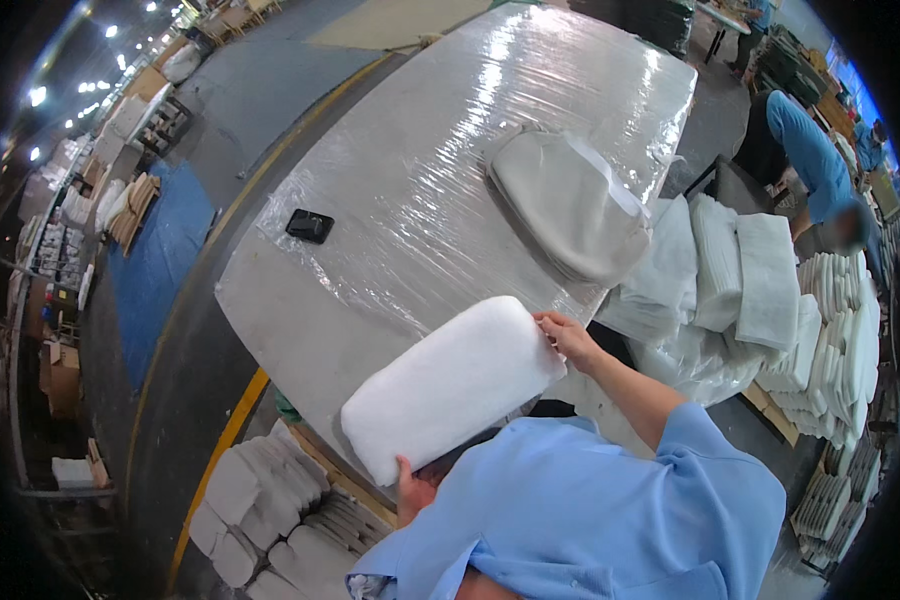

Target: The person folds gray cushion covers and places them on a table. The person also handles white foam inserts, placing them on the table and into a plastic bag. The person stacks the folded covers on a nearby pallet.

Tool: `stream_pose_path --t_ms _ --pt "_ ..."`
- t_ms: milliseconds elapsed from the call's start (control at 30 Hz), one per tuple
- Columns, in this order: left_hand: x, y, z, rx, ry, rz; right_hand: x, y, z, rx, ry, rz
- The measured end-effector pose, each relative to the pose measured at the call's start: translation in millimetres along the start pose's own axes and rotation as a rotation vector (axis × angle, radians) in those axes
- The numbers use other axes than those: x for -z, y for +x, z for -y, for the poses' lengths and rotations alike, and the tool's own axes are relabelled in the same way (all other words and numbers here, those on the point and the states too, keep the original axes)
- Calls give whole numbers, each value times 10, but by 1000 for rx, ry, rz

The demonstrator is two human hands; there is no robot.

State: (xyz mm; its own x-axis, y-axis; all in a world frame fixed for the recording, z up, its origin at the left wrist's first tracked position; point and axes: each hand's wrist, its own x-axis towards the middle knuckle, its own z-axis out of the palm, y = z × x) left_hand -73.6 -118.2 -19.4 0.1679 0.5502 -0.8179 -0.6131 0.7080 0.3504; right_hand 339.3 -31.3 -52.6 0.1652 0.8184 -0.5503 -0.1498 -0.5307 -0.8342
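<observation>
A thick white rectangular cushion pad (454, 385) with rounded corners lies slantwise at the near edge of the table, between my two hands. My left hand (415, 492) holds its near lower edge, thumb on the top face and the other fingers partly hidden by the pad and my shirt. At the opposite end, my right hand (568, 338) pinches the pad's upper right corner. Beyond the pad, a folded grey fabric cover (570, 205) with a white strip rests on the plastic-wrapped tabletop (400, 200).
A small black device (310, 226) sits at the table's left. Piles of white pads (715, 265) stand to the right, near a co-worker bending over in blue (810, 150). Bundles of grey-white pads (260, 490) lie below the table's near left edge, beside a yellow floor line (215, 465).
</observation>
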Motion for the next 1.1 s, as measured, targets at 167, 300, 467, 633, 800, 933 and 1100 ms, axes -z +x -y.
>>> stream_pose_path --t_ms 167,300,467,633,800,933,1100 --pt "224 -228 -288 35 696 -149 11 -13 213 34 -136 1" --pt "94 -208 -563 -355 853 -220 -154 18 160 48 -258 -70" --pt "-167 86 -716 -862 1308 -471 -61 216 -34 -3 -115 -64" --pt "-322 230 -768 -856 1508 -504 43 229 11 -87 -100 -82" --pt "-249 400 -838 -914 1536 -580 -235 -84 114 183 -225 -135" --pt "-295 546 -937 -847 1435 -623 -172 43 110 7 -215 -34" --pt "-194 635 -1303 -592 1071 -460 21 213 174 -112 -177 173"
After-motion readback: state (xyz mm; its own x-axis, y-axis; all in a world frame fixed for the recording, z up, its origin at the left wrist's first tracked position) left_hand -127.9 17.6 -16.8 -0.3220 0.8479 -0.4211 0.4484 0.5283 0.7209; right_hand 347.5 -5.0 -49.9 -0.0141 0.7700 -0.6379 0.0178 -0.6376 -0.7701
